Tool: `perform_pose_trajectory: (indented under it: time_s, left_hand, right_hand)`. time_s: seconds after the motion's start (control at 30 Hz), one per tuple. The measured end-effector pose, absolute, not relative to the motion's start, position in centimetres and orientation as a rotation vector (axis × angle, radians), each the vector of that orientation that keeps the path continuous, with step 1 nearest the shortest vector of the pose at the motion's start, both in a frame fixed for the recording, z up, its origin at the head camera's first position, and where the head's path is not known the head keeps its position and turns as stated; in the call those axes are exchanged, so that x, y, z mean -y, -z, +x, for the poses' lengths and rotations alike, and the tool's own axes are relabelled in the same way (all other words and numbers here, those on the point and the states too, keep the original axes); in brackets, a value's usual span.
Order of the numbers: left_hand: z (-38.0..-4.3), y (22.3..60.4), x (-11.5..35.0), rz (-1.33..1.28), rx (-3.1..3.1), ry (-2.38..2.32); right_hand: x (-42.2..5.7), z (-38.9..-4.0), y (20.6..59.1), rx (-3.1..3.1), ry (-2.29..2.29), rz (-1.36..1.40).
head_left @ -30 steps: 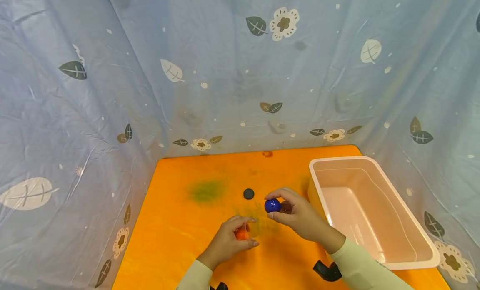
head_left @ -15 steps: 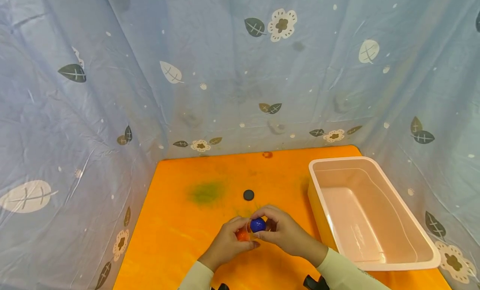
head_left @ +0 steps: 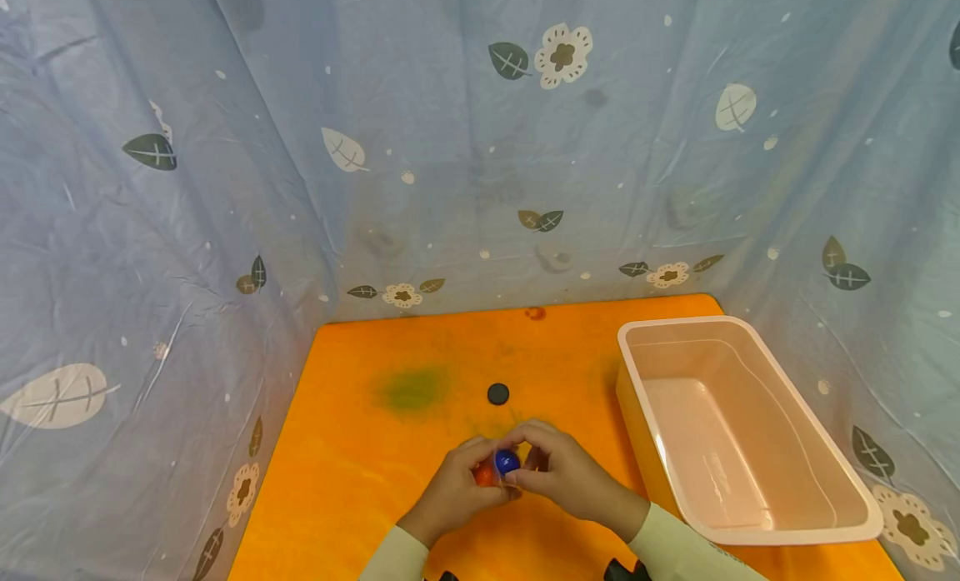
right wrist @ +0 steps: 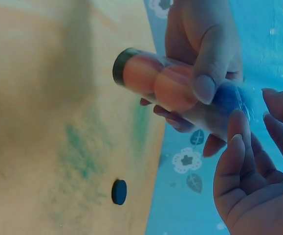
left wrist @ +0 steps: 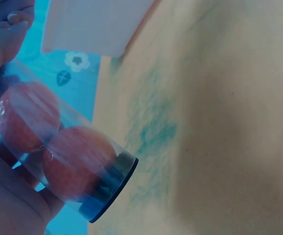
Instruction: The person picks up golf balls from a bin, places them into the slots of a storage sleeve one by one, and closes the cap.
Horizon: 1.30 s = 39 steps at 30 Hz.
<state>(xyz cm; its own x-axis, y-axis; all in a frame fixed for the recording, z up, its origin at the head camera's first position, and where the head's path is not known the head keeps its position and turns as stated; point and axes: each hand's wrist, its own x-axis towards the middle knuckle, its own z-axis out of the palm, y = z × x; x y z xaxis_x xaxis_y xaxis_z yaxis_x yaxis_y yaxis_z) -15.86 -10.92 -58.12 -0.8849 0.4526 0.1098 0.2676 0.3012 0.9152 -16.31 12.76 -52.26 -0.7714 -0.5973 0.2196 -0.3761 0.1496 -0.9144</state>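
A clear tube [right wrist: 200, 110] with a dark cap [right wrist: 126, 61] on one end holds two orange balls [left wrist: 77, 159]. My left hand [head_left: 457, 485] grips this tube around its side, its thumb lying along the wall. Inside the tube's open end sits a blue ball [head_left: 507, 462], close behind the orange ones. My right hand [head_left: 558, 473] is at that end. One fingertip touches the mouth by the blue ball, while the other fingertips stand parted from it in the right wrist view.
A black disc [head_left: 498, 393] lies on the orange tabletop [head_left: 360, 481] beyond my hands. To the right stands a pale pink plastic tub [head_left: 637, 398]. A blue patterned curtain [head_left: 450, 147] surrounds the table on the back and sides.
My right hand has carried the blue ball left and towards me, to the tube, and the ball has gone into its mouth. My left hand keeps its grip, almost still.
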Motion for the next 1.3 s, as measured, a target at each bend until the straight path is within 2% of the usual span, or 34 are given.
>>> perform_pose_trajectory:
  time_s: [0.27,0.8,1.3]
  left_hand:
    - [-15.7,58.3,11.2,0.650,-2.379,-1.635]
    - [-15.5,58.4,12.1,0.522,-2.356,-1.669]
    - [-14.9,58.5,13.2,0.446,-2.347,-1.684]
  right_hand:
    - [-12.5,-17.6,52.6,-2.327,1.725,-0.805]
    - [-11.2,-23.2,55.6,-2.550,1.736,-0.344]
    - [-9.1,-28.4,60.0,-2.628,1.543,-0.303]
